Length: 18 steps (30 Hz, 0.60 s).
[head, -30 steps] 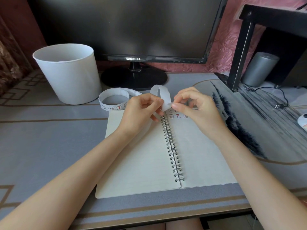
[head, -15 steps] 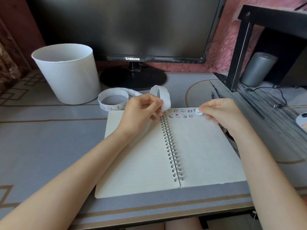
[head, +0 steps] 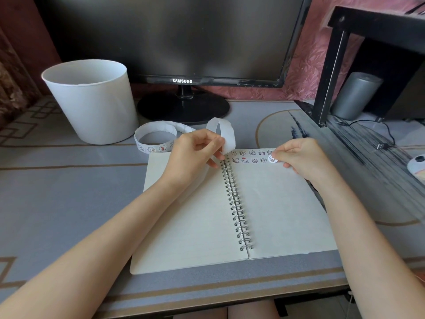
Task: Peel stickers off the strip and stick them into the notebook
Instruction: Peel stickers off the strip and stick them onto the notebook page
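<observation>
Head camera, looking down on the desk (head: pixel 57 192): one white bucket (head: pixel 92 102) stands at the back left, upright. Only its inner wall shows, so I cannot tell what is inside. One spiral notebook (head: pixel 195 215) lies open flat in front of the person, both pages facing up. The left hand (head: pixel 195 153) hovers over the top of the left page, thumb and fingers pinching the sticker strip (head: pixel 226 134). The strip arcs up in one loop above the knuckles and trails back to one loose coil just beside the bucket, with a few little drawings showing on its outer face. The right hand (head: pixel 301 157) sits at the top of the right page, fingers curled, fingertips gripping the edge of one round white sticker (head: pixel 273 158) down at the paper. Whether it lies fully flat I cannot tell. Beside it are the stuck stickers (head: pixel 245 160), two rows: five on top, the last partly behind the fingers, and four below. That makes nine. Behind all this stands one dark monitor (head: pixel 172 38), and at right one grey cylinder (head: pixel 356 95) under a black shelf (head: pixel 328 72).
</observation>
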Each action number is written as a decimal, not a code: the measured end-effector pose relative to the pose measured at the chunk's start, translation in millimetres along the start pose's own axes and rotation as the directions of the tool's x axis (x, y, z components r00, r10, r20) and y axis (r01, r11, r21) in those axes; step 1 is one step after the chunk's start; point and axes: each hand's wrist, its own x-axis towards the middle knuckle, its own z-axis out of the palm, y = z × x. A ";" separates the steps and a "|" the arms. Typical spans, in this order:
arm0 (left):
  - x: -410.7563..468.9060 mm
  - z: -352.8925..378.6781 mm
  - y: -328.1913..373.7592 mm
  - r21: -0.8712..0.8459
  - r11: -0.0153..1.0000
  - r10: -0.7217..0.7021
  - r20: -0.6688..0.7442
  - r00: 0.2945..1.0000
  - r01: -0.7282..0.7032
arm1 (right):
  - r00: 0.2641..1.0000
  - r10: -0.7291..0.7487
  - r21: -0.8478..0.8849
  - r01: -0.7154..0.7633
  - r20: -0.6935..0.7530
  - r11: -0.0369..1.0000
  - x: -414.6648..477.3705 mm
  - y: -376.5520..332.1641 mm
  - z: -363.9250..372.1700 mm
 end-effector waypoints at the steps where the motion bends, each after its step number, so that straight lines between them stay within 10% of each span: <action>1: -0.1 0.0 -0.1 0.002 1.000 0.001 -0.001 1.000 -0.001 | 1.000 0.001 -0.001 -0.001 -0.003 1.000 -0.1 0.0 0.2; 18: 0.5 -0.6 -1.1 0.007 1.000 0.010 -0.003 1.000 -0.010 | 1.000 -0.010 -0.034 0.010 -0.013 0.999 2.2 1.9 1.3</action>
